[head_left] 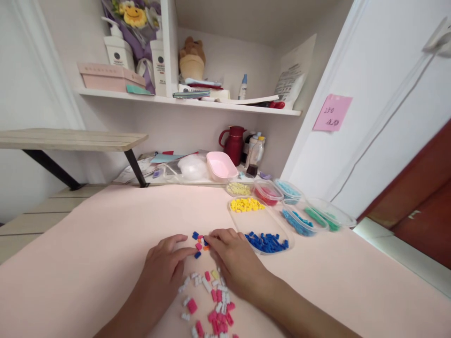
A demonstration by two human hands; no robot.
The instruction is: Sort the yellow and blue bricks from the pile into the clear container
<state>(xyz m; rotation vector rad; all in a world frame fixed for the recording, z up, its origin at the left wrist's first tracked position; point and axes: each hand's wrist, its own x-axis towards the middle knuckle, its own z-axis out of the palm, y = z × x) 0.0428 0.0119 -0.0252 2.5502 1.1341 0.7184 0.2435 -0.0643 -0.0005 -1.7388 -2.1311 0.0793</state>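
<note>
Pink surface point(105, 244) carries everything; landmark = oval tray point(262, 224) w/ yellow bricks at far end, dark blue bricks at near end. Small brick cluster point(199, 244) (blue, pink, orange, white bits) lies just left of tray's near end, between both sets of fingertips. Left hand point(165, 270) sits left of tray, palm down, fingers curled in narrow, index + thumb tips touching a blue piece at cluster's near edge; can't tell if it's actually pinched. Right hand point(234, 260) lies closer to tray, just beside its near-left rim, fingers bent down onto cluster's right side, tips touching the bricks; nothing visibly lifted. Cluster is just beyond both hands' fingertips, away from the body; right hand nearer to tray, both about equal to cluster. Bricks too small to read a long axis. Loose pile point(213, 300) of pink + white bricks, one yellowish, lies nearer the body than the tray, between the wrists. Beyond and right of tray: more tubs point(299, 220) w/ red, light blue, green pieces.
</note>
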